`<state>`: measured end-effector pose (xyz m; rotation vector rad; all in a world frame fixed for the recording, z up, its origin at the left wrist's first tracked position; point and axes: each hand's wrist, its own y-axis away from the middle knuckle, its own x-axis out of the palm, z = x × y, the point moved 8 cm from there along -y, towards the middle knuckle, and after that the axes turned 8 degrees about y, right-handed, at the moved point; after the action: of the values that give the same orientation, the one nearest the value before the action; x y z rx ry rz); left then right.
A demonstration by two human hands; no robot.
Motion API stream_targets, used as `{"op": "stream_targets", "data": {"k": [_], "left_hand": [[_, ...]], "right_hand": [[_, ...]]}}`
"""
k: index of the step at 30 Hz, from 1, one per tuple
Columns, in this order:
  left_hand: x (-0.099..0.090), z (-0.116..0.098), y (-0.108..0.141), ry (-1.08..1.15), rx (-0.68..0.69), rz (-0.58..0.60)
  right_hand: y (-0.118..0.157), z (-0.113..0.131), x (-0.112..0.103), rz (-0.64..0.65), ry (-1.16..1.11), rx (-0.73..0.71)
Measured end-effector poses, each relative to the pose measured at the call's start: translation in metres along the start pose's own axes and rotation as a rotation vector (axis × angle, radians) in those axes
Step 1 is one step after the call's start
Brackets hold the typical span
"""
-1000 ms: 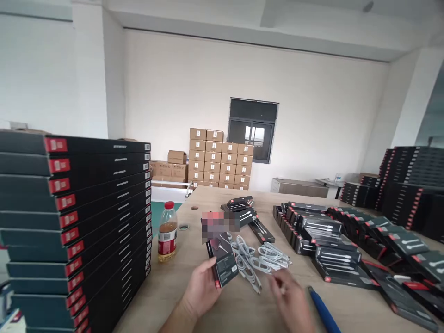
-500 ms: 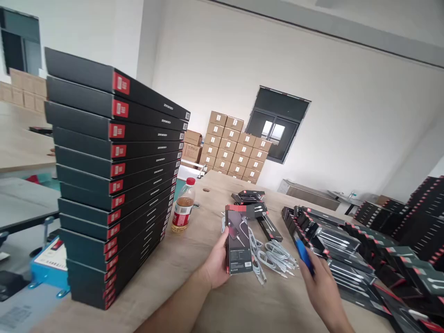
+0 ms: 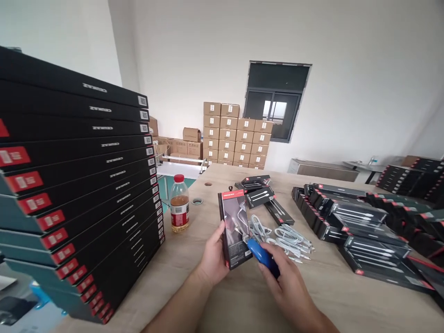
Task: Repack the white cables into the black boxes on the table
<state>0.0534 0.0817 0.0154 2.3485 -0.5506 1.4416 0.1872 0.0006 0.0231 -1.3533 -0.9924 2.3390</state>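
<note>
My left hand [image 3: 213,259] grips a slim black retail box [image 3: 233,217] with a red top band, held upright and slightly tilted above the table. In my right hand [image 3: 286,277] is a blue handheld tool [image 3: 261,254], its tip at the lower right part of the box front. Coiled white cables [image 3: 289,238] lie on the wooden table just beyond my right hand. Behind them rest several black cable boxes [image 3: 258,196], loosely piled.
A tall stack of black boxes [image 3: 114,185] stands at the left. Beside it is a drink bottle [image 3: 179,206] with a red cap. Rows of black boxes [image 3: 364,231] cover the table's right side. Cartons [image 3: 229,122] are stacked by the wall.
My right hand has moved left with the blue tool, from beside the right-hand boxes to the held box. The camera view has turned and levelled, and the left stack looks nearer.
</note>
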Motion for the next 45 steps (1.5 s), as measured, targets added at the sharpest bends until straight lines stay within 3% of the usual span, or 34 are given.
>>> {"op": "stream_targets", "data": {"k": [6,15,27,31,36,40,45], "left_hand": [[0.003,0.006,0.004,-0.016,-0.005,-0.003],[0.007,-0.003,0.007,0.002,0.051,-0.034],[0.003,0.003,0.003,-0.041,0.012,0.001],[-0.006,0.027,0.005,-0.202,-0.125,-0.068],[-0.01,0.057,0.014,-0.362,-0.343,-0.097],[-0.005,0.054,0.02,-0.348,-0.442,-0.061],[-0.012,0.046,0.027,-0.373,-0.54,-0.03]], "right_hand": [[-0.003,0.012,-0.002,0.011,-0.047,-0.027],[-0.004,0.016,-0.007,-0.016,-0.084,-0.05],[-0.003,0.017,-0.005,-0.031,-0.094,-0.034],[-0.004,0.0,-0.011,-0.111,-0.085,0.1],[-0.006,-0.03,-0.038,-0.292,-0.024,0.254],[-0.008,-0.03,-0.044,-0.285,0.044,0.207],[-0.011,-0.017,-0.048,-0.245,0.196,0.095]]}}
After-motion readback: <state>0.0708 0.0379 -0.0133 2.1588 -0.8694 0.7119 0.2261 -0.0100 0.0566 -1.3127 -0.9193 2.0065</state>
